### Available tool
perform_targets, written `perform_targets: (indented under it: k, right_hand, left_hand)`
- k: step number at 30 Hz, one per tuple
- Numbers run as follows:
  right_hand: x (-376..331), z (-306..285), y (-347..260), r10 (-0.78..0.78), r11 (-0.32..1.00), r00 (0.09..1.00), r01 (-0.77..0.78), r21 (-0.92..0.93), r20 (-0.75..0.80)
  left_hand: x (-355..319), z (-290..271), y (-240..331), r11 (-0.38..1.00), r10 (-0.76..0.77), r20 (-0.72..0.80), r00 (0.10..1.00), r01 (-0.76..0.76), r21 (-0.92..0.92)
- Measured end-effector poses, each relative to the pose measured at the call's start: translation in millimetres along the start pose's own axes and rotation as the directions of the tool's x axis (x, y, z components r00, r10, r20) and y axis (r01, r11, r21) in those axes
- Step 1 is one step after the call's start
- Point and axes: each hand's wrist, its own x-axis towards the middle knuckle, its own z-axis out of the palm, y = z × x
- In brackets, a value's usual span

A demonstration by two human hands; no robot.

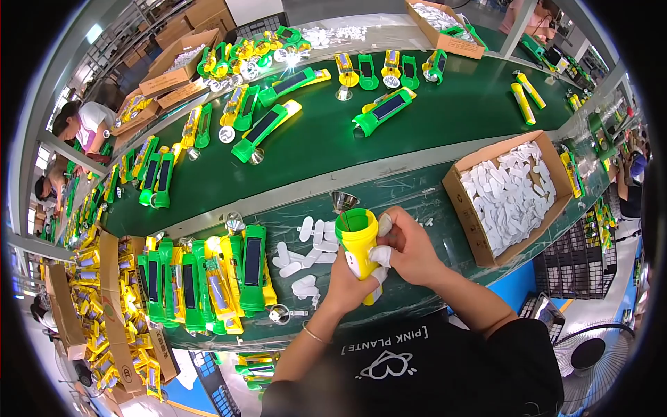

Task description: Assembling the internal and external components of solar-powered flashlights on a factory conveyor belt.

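Observation:
My left hand is wrapped round a yellow flashlight housing with a green rim and green inside, its wide mouth tilted up and away from me. Fingers of my right hand are bent and pressed against the housing's right side; whether a small part sits between them is hidden. White coverings show on some of my fingertips. A silver reflector cup lies just beyond the mouth, with a thin wire near it. Left of my hands, flat white oval pieces are scattered on the green bench.
Green-and-yellow flashlights with dark panels stand in a row at left. A carton of white pieces is at right. Beyond runs a green conveyor carrying flashlights. Yellow parts fill a carton at lower left. A fan stands lower right.

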Motion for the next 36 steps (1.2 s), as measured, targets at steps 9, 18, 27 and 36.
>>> perform_targets:
  k: [9,18,27,36]
  right_hand:
    - [7,4,-4,0.131,0.986,0.964,-0.151,0.072,0.231]
    - [2,5,-1,0.181,0.95,0.939,-0.243,0.194,0.292]
    - [34,-9,-20,0.117,0.991,0.966,-0.128,0.035,0.231]
    - [160,-190,-109,-0.156,0.933,0.972,0.086,-0.35,-0.176]
  left_hand:
    - [-1,9,6,0.914,-0.132,-0.002,0.991,0.121,-0.387]
    - [-1,12,6,0.894,-0.118,0.008,0.993,0.11,-0.434]
    - [32,18,20,0.902,-0.066,-0.009,0.998,0.056,-0.428]
    - [150,18,48,0.874,0.309,0.053,0.95,-0.305,0.377]
